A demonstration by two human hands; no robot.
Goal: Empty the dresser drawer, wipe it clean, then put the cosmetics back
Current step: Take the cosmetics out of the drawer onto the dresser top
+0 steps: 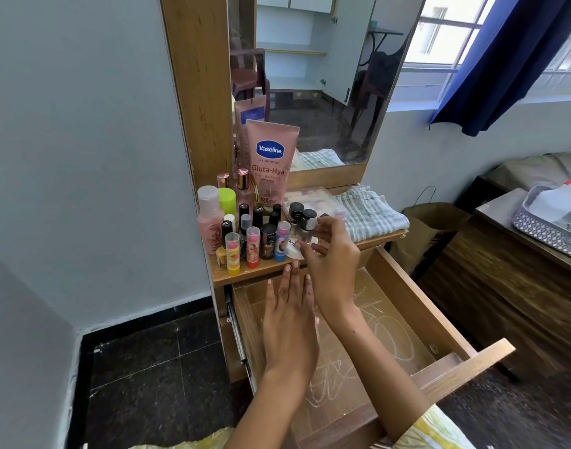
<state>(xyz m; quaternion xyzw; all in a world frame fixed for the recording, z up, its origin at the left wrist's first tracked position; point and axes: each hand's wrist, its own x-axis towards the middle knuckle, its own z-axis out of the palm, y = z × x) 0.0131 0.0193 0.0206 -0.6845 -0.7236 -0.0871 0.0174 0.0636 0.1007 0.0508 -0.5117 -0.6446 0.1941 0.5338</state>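
The drawer [417,306] stands pulled out and looks empty, its floor showing pale scribbled marks; the cosmetics [245,231] crowd the left part of the dresser's worktop [245,273] above it, small bottles and lip balms packed upright and touching, with a tall pink Vaseline tube [271,163] leaning against the mirror [326,76] behind them; a folded striped cloth [368,212] lies on the right of the same worktop, untouched. The right hand [329,254] reaches over the worktop edge, its fingers [313,234] loosely curled about two dark-capped bottles [302,218] and a white round item just in front of them; whether it truly grips any of these or is only setting them down I cannot tell. The left hand [290,319] hovers flat over the drawer with straight fingers, holding nothing, its fingertips near the worktop's front lip. The emptying seems done, the wiping not yet begun. The risk lies in the crowding: the right hand works just beside the front row, and a brush from a knuckle or wrist could topple one bottle into the next, domino fashion, and send some over the edge into the drawer or onto the dark floor; reaching across for the cloth carries the same danger, and the leaning tube could slide if jostled.
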